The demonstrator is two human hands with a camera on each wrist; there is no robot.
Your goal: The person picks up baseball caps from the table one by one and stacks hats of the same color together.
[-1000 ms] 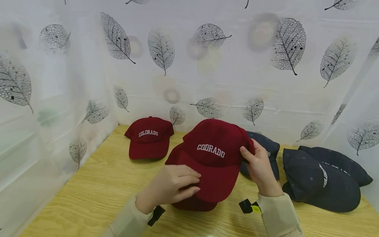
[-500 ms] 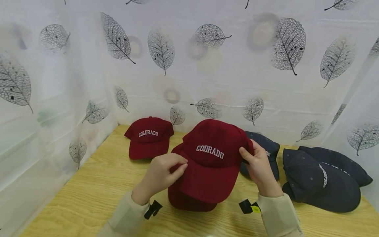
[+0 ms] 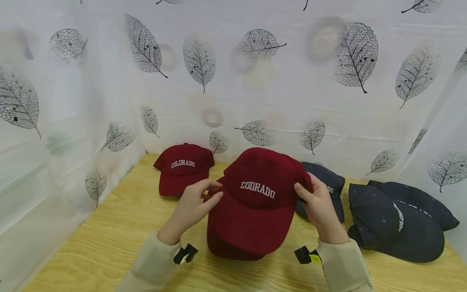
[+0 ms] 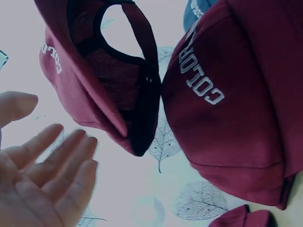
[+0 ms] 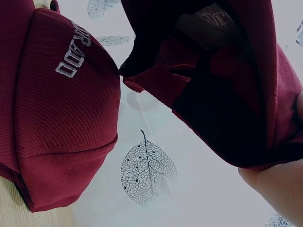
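My right hand (image 3: 321,209) pinches the side edge of a dark red cap (image 3: 251,219) lettered COLORADO, thumb on its outside. The cap is lifted and tilted over a second red cap (image 3: 228,248) on the table. In the right wrist view, the held cap's dark hollow underside (image 5: 222,109) faces the camera, with the second cap's crown (image 5: 71,113) beside it. My left hand (image 3: 189,209) is by the held cap's left side. From the left wrist, its fingers (image 4: 61,165) look loosely extended, apart from the cap and holding nothing.
Another red cap (image 3: 184,170) stands at the back left of the wooden table (image 3: 109,235). A navy cap (image 3: 337,198) is partly hidden behind my right hand. Two more navy caps lie at the right, the front one (image 3: 397,223) overlapping the rear one (image 3: 434,202). A leaf-print curtain (image 3: 233,81) surrounds the table.
My left hand has moved left and up from the held cap's brim to beside its crown, its fingers spreading. The held cap has shifted slightly left and down in my right hand.
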